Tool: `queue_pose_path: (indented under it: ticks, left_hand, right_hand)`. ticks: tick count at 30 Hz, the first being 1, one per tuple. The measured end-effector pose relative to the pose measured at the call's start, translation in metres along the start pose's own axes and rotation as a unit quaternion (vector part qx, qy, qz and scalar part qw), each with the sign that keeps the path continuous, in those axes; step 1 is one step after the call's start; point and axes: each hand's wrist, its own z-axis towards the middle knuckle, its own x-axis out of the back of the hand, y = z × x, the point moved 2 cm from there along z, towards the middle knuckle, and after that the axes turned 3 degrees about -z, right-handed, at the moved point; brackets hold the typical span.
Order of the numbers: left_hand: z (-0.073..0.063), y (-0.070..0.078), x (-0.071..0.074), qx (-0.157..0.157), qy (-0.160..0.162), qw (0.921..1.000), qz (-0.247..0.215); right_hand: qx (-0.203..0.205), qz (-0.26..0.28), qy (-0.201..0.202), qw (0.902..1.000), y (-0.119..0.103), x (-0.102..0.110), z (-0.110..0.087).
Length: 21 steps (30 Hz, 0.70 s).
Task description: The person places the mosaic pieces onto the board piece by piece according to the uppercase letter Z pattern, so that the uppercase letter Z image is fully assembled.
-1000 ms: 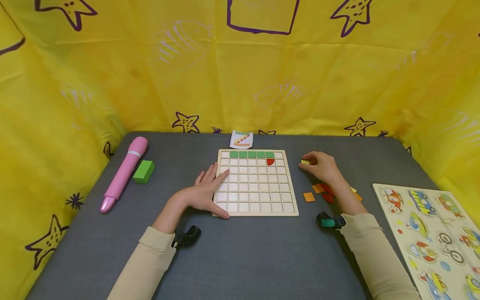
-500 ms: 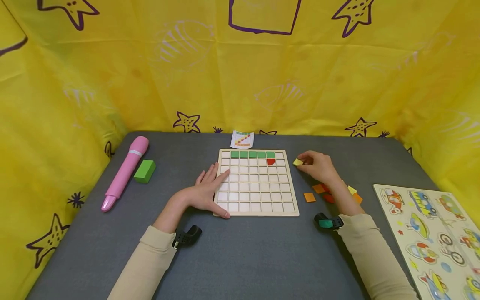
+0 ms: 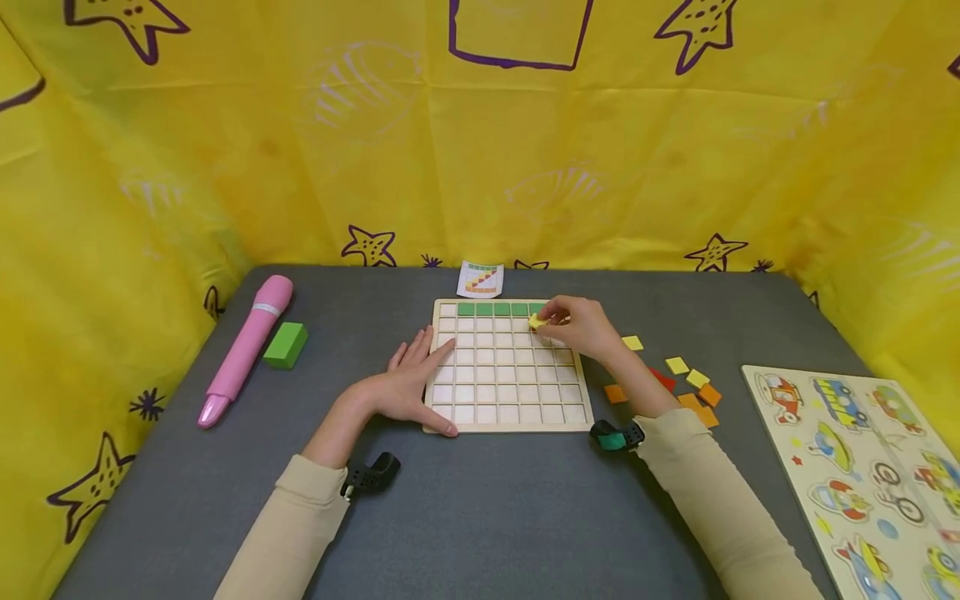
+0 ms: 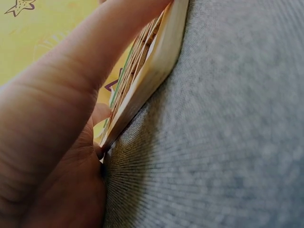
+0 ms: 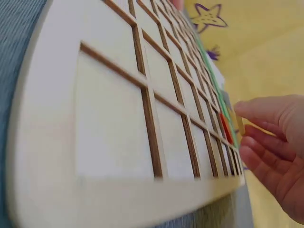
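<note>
A wooden grid board (image 3: 517, 427) lies on the dark table, with a row of green square tiles (image 3: 483, 309) along its top. My left hand (image 3: 401, 390) rests on the board's left edge, fingers spread and straight, thumb at the near left corner. Between thumb and fingertips, my right hand (image 3: 581, 325) pinches a small yellow tile (image 3: 534, 322) over the second row, at the right end of the green tiles. Below that tile, a red quarter-round piece (image 5: 225, 127) shows in the right wrist view; in the head view the hand and tile mostly cover it.
Loose yellow, orange (image 3: 708, 394) and red tiles lie right of the board. A small pattern card (image 3: 481, 280) is behind it. A pink microphone-shaped object (image 3: 247, 346) and green block (image 3: 286, 346) lie left. A picture puzzle board (image 3: 810, 475) occupies the right side.
My right hand has carried the yellow tile leftward from beside the loose tiles to above the board's second row. The left hand has stayed on the board's edge.
</note>
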Motion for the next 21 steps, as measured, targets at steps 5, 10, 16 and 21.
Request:
queue_pose_path:
  ticks: [5,10,16,21]
  left_hand:
    - [-0.002,0.000,0.000,-0.002,0.006,1.0000,-0.008]
    - [-0.002,0.001,0.000,-0.004,0.006,0.9999,-0.011]
    - [-0.002,0.001,-0.001,-0.006,0.005,0.9999,-0.012]
    - [-0.002,0.000,-0.001,-0.007,0.008,0.9999,-0.012]
  right_hand:
    - [0.053,-0.015,-0.017,0.9983,-0.010,-0.009,0.010]
    - [0.082,-0.041,-0.025,0.9955,-0.015,-0.013,0.013]
    - [0.109,-0.047,-0.020,0.9927,-0.017,-0.016,0.014]
    - [0.131,-0.041,-0.015,0.9905,-0.017,-0.017,0.013]
